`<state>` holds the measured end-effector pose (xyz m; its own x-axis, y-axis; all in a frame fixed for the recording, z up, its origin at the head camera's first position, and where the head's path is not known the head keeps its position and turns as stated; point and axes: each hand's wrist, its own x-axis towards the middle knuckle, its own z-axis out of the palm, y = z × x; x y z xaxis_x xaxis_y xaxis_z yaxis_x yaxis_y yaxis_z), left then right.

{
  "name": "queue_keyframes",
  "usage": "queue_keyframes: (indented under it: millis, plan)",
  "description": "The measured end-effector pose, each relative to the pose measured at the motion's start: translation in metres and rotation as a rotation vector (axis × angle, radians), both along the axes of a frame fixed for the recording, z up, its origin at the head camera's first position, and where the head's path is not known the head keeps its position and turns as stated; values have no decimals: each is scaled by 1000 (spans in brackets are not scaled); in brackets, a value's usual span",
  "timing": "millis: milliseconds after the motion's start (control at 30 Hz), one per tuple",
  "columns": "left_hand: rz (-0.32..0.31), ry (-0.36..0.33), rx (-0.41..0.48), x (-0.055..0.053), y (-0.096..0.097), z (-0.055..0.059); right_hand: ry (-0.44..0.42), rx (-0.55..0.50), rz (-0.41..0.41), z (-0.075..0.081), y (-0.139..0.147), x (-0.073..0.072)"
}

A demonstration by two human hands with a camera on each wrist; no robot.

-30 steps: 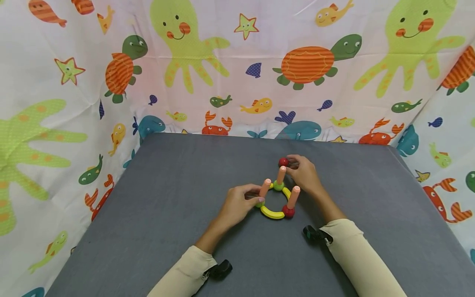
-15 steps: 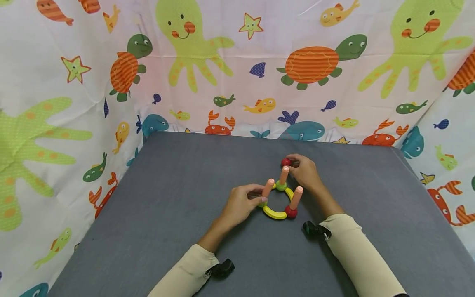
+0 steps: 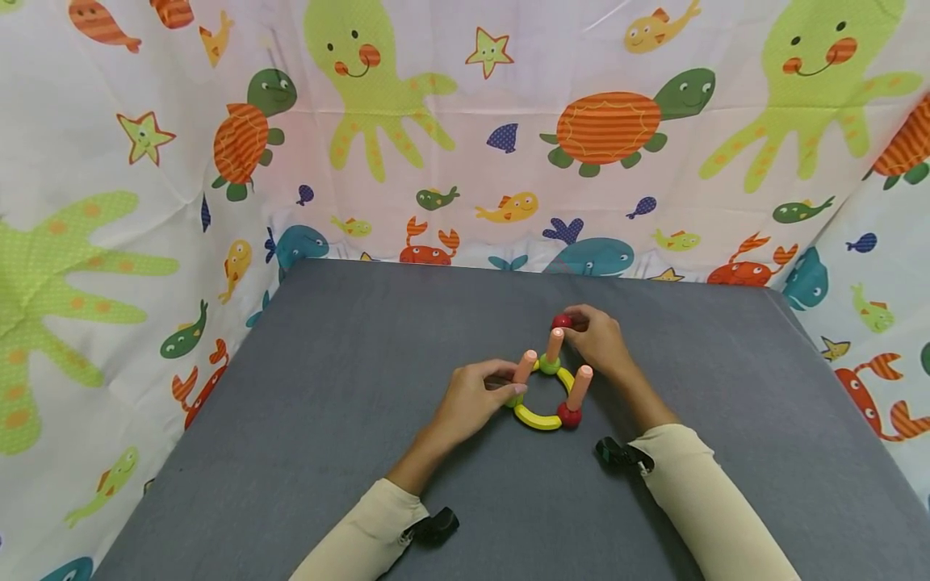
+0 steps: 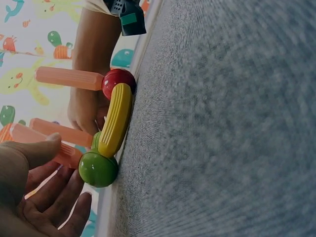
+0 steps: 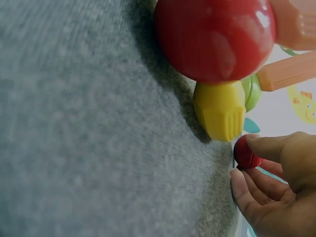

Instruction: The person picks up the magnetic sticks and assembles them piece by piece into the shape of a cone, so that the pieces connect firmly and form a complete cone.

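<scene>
A ring of yellow curved rods [image 3: 538, 419] and coloured balls lies on the grey table, with three peach sticks standing up from its balls. My left hand [image 3: 471, 397] pinches the left stick [image 4: 66, 154] between thumb and fingers, just above its green ball [image 4: 98, 169]. Behind the ring, my right hand [image 3: 597, 335] holds a loose red ball [image 5: 245, 152], its thumb on top and fingers on the other side. Another red ball [image 3: 570, 415] carries the near right stick [image 3: 580, 387]. The far stick [image 3: 555, 345] rises from a second green ball [image 3: 548, 365].
The grey cloth-covered table [image 3: 327, 363] extends around the ring. A white curtain [image 3: 465, 169] printed with sea animals hangs along the back and both sides. Black wrist cameras [image 3: 436, 526] sit at both cream sleeves [image 3: 708, 484].
The head view has shifted slightly. Both hands keep their grips, and the ring and loose red ball stay in nearly the same places.
</scene>
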<state>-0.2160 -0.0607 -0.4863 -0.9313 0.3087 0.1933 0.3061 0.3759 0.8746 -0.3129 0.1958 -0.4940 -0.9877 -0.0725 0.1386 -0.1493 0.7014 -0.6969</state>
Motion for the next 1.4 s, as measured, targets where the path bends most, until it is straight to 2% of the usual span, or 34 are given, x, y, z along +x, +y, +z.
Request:
queue_keyframes:
  millis: [333, 600, 1133, 1400]
  plan:
    - [-10, 14, 26, 0, 1, 1, -40, -72, -9, 7, 9, 19]
    - [-18, 42, 16, 1, 1, 1, -46, -170, -5, 22, 10, 39]
    - [-15, 47, 43, 1, 6, 3, 44, -311, 59, 56, 4, 70]
    - [-10, 47, 33, -1, 7, 1, 120, -325, 117, 69, -4, 81]
